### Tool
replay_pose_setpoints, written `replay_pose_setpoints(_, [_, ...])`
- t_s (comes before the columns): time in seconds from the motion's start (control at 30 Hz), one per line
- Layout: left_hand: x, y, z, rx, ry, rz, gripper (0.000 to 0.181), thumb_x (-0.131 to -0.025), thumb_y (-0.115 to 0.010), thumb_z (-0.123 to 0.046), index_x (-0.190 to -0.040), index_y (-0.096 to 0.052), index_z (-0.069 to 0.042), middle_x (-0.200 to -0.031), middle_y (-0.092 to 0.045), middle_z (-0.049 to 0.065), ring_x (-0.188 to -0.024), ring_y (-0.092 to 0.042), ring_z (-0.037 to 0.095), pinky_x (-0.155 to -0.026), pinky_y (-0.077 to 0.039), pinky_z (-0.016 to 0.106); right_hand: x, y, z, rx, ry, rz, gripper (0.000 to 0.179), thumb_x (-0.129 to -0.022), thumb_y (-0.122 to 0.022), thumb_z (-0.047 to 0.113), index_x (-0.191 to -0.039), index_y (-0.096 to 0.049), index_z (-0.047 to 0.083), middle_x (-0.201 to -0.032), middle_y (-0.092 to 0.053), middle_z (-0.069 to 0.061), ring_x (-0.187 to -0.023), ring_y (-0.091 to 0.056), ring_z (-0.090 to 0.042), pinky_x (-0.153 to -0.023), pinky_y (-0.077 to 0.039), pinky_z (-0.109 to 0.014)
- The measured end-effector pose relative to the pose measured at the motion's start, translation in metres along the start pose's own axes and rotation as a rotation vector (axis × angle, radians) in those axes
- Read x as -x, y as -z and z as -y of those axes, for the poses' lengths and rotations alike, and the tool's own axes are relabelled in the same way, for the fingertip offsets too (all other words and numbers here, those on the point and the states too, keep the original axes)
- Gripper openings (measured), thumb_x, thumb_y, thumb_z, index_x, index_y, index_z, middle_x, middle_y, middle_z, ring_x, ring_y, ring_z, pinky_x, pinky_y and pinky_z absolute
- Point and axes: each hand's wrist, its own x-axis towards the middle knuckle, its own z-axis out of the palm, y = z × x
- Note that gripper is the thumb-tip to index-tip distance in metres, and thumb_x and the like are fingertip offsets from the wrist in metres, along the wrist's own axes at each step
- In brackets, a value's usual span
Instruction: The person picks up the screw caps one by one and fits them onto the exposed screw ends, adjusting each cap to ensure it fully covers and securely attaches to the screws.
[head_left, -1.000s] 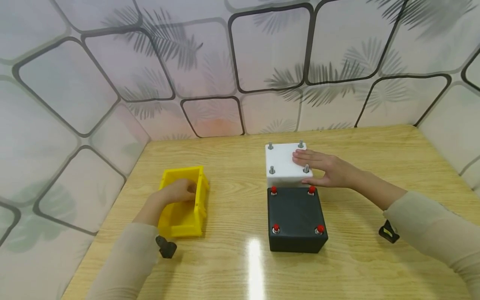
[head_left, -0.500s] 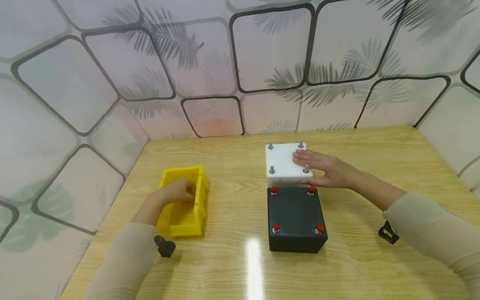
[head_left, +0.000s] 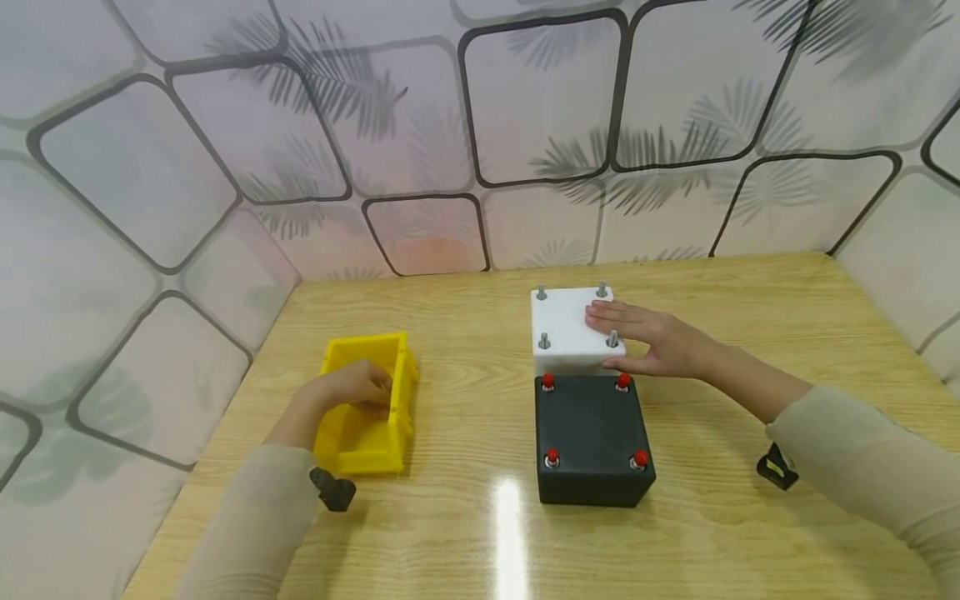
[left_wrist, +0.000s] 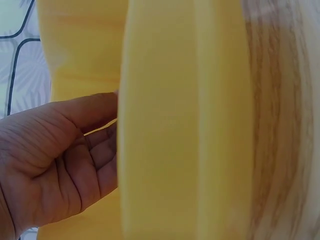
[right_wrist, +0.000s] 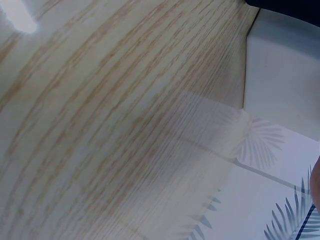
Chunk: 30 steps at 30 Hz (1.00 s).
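The left hand (head_left: 356,386) reaches down into a yellow plastic bin (head_left: 363,461) on the left. In the left wrist view its fingers bend inward, and the bin's wall (left_wrist: 165,120) hides the fingertips; I cannot tell whether they hold anything. On the right, the right hand (head_left: 654,337) rests on a white block (head_left: 566,312), fingers laid over its top and thumb along the front side. Metal bolts (head_left: 543,340) stick up at the block's corners. Just in front sits a black block (head_left: 592,421) with red-capped posts (head_left: 639,458) at its corners.
Everything stands on a wood-grain table (head_left: 465,400). Patterned panels (head_left: 420,150) enclose its back and sides. A small black device (head_left: 333,490) sits at the left cuff, another device (head_left: 777,467) at the right one.
The left hand's fingers shift very slightly inside the yellow bin. The right hand and both blocks stay where they were.
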Motion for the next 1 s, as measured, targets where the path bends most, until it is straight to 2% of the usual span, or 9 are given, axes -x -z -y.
replay_pose_setpoints(0.13, [0.0, 0.0, -0.001, 0.014, 0.006, -0.004, 0.016, -0.088, -0.058, -0.002, -0.1, -0.065, 0.007, -0.085, -0.067, 0.008, -0.072, -0.064, 0.013, -0.071, -0.056, 0.028, 0.0, 0.001, 0.001, 0.007, -0.007, -0.001, 0.057, -0.087, -0.066, 0.038, -0.13, -0.056, 0.001, -0.137, -0.052, -0.013, -0.133, -0.042, -0.017, -0.11, -0.028, -0.019])
replay_pose_setpoints(0.33, [0.002, 0.002, -0.004, 0.031, -0.018, 0.002, 0.019, -0.09, -0.055, -0.002, -0.103, -0.063, 0.009, -0.085, -0.069, 0.01, -0.075, -0.066, 0.014, -0.074, -0.057, 0.031, 0.0, 0.001, 0.002, 0.011, -0.024, 0.007, 0.057, -0.088, -0.065, 0.04, -0.127, -0.057, -0.001, -0.134, -0.054, -0.016, -0.133, -0.043, -0.018, -0.11, -0.027, -0.018])
replay_pose_setpoints(0.57, [0.007, 0.006, -0.008, 0.014, -0.025, 0.023, 0.019, -0.089, -0.053, 0.0, -0.103, -0.064, 0.007, -0.086, -0.07, 0.009, -0.077, -0.066, 0.013, -0.076, -0.057, 0.032, 0.002, 0.002, 0.001, 0.016, -0.044, 0.028, 0.058, -0.088, -0.064, 0.041, -0.128, -0.057, -0.001, -0.133, -0.054, -0.018, -0.133, -0.042, -0.019, -0.11, -0.028, -0.019])
replay_pose_setpoints(0.8, [0.011, 0.01, -0.014, -0.009, 0.006, 0.027, 0.016, -0.089, -0.058, -0.002, -0.101, -0.066, 0.004, -0.084, -0.067, 0.005, -0.073, -0.063, 0.012, -0.075, -0.057, 0.029, 0.0, 0.002, 0.001, 0.019, -0.009, 0.005, 0.058, -0.085, -0.07, 0.035, -0.13, -0.056, 0.001, -0.136, -0.052, -0.014, -0.133, -0.043, -0.018, -0.11, -0.028, -0.019])
replay_pose_setpoints(1.0, [0.015, 0.011, -0.016, -0.005, 0.008, 0.04, 0.015, -0.09, -0.059, -0.003, -0.101, -0.066, 0.004, -0.087, -0.068, 0.007, -0.073, -0.064, 0.011, -0.074, -0.057, 0.03, 0.001, 0.002, 0.001, 0.02, -0.023, 0.025, 0.059, -0.083, -0.072, 0.033, -0.13, -0.056, 0.001, -0.136, -0.053, -0.016, -0.133, -0.042, -0.019, -0.11, -0.027, -0.019])
